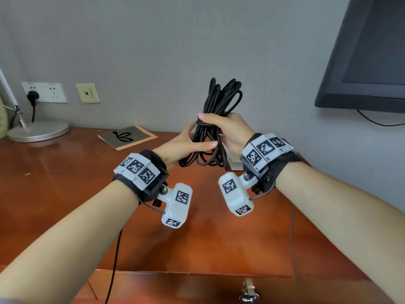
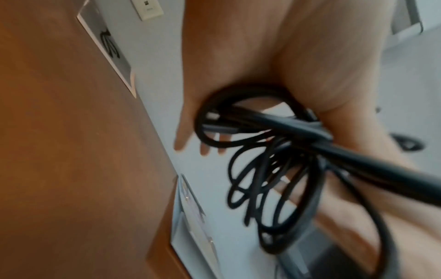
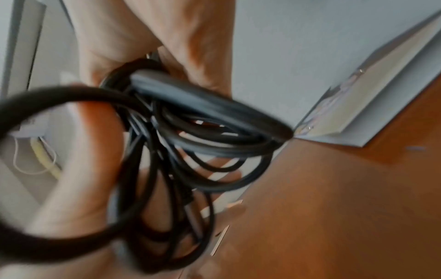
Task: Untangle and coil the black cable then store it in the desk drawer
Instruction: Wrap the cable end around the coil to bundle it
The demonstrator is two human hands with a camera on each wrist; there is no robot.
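The black cable point(image 1: 221, 99) is a bundle of long loops with a few turns wrapped round its waist, held upright above the desk point(image 1: 65, 194). My right hand point(image 1: 221, 126) grips the bundle at the wrapped waist, thumb over the front. My left hand point(image 1: 186, 141) holds the lower loops, thumb across the front and fingers behind. Both wrist views are blurred; they show the cable point(image 2: 274, 169) against the left palm and the cable point(image 3: 203, 136) hanging below the right fist. The drawer front point(image 1: 197, 288) with its key point(image 1: 248, 297) sits shut at the desk's near edge.
A lamp base point(image 1: 37, 130) stands at the back left below wall sockets point(image 1: 43, 92). A booklet point(image 1: 129, 137) lies behind the hands, and a white box point(image 1: 235, 163) sits under the cable. A dark monitor point(image 1: 372, 51) hangs at the upper right.
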